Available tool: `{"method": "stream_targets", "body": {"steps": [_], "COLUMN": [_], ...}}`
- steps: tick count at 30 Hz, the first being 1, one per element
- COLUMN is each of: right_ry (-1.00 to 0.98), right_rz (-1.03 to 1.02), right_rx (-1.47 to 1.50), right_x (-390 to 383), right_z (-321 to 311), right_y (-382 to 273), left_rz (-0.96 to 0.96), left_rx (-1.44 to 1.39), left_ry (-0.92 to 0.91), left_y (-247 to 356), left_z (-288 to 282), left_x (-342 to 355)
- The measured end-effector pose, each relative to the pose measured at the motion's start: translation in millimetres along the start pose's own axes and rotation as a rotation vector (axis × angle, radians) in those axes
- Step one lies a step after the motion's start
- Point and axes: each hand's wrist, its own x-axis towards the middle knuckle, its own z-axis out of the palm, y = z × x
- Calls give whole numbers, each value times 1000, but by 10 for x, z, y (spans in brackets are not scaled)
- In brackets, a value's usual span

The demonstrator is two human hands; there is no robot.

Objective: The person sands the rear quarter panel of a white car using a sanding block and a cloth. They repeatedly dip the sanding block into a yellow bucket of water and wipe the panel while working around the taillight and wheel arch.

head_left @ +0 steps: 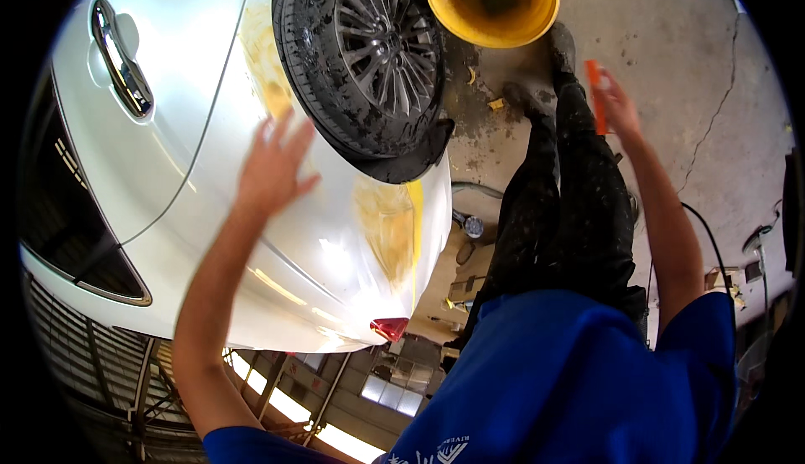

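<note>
Head view: left hand, fingers spread apart, lies flat on a white car's rear quarter panel beside the wheel arch, near a yellowish filler patch. Right hand is closed around an orange spreader, held off the car above the concrete floor. A yellow bucket stands beside the muddy tyre.

Bright daylight, panel glare, fisheye-bent edges
</note>
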Motion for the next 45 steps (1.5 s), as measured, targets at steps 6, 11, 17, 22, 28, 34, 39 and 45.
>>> {"method": "stream_targets", "body": {"steps": [6,11,17,22,28,34,39,45], "right_ry": [-618,-323,-224,-129,-141,-268,-27,351], "right_rz": [-63,-460,-616,-613,-801,-700,-429,-281], "right_rx": [355,388,312,323,275,317,298,-263], "right_x": [-790,-1335,-1860,-897,-1476,-2015,-702,1], "right_z": [1842,3519,4213,4301,4174,3866,2462,-582], "right_y": [-1841,-2265,-2351,-3133,-2394,-1430,-848,241], "left_rz": [142,18,-171,-242,-342,-301,-119,-43], "left_rx": [-327,-573,-788,-707,-402,32,15,11], "left_ry": [309,407,583,721,782,448,138,249], "left_y": [1018,1369,1236,1130,581,-296,-88,-326], "left_z": [424,210,238,345,287,-237,-146,-56], "left_x": [-684,-717,-819,-910,-740,67,70,231]}}
